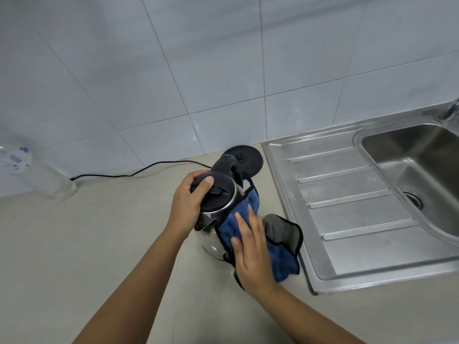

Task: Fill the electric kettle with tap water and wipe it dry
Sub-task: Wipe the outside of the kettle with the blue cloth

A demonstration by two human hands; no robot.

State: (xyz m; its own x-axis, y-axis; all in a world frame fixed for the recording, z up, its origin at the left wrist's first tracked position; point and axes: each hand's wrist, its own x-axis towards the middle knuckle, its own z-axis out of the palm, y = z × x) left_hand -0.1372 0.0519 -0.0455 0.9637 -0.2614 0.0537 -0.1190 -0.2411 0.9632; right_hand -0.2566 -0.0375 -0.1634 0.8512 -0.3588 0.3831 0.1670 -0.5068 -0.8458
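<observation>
Fingers of right hand (253, 254) flat on blue cloth (282, 259), left hand (188, 202) gripping half-hidden kettle (221, 194), tap (450, 110) cropped.

A shiny steel electric kettle (210, 244) with a black lid is being held at its top by the curled left grip (190, 202) on the pale grey table (99, 244). A blue, black-edged microfibre cloth (233, 222) is being pressed against its side by the flat right grip (252, 252). A round black power base (244, 157) is lying behind, beside the stainless steel sink (347, 219).
</observation>
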